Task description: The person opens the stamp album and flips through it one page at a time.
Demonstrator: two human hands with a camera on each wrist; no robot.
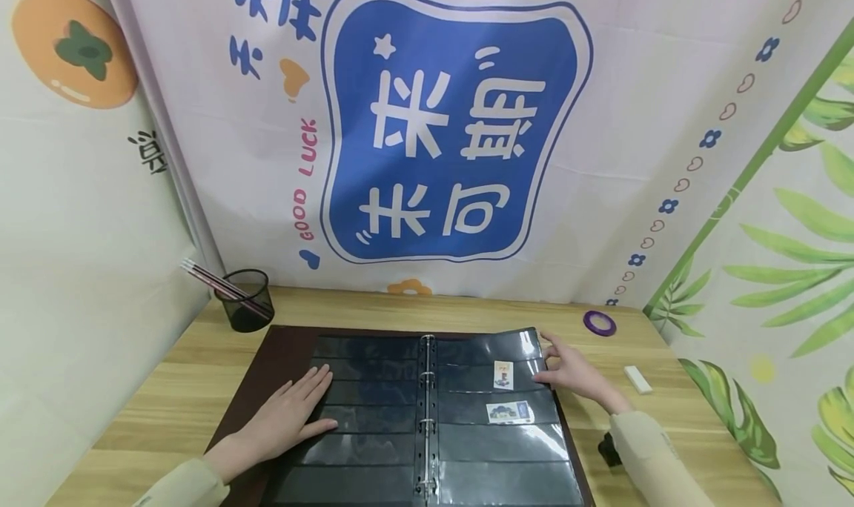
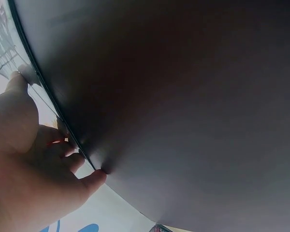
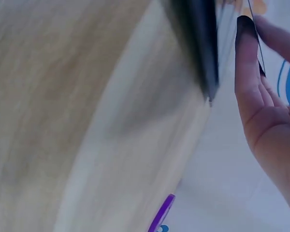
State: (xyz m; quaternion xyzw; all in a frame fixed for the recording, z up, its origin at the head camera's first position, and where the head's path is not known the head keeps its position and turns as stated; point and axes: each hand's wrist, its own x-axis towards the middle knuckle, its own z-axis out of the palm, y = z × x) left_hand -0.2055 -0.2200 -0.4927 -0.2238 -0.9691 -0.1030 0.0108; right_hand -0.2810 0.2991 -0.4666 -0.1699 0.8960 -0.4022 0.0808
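An open ring-binder stamp album (image 1: 247,388) with a dark brown cover and black pocket pages lies on the table. Its right-hand page (image 1: 497,448) holds two stamps, a small upright one (image 1: 503,375) and a wider one (image 1: 511,412) below it. My left hand (image 1: 283,418) rests with fingers extended on the left-hand page (image 1: 373,418), near its outer edge. At the upper outer edge of the right-hand page, my right hand (image 1: 575,370) pinches the sheet, whose top corner is slightly raised. The right wrist view shows the thin sheet edge-on between the fingers (image 3: 247,72).
A black mesh cup (image 1: 248,303) with pencils stands at the back left. On the right are a purple tape roll (image 1: 600,323), a white eraser-like block (image 1: 637,379) and a small black object (image 1: 608,450) by the right sleeve. A printed cloth hangs behind the table.
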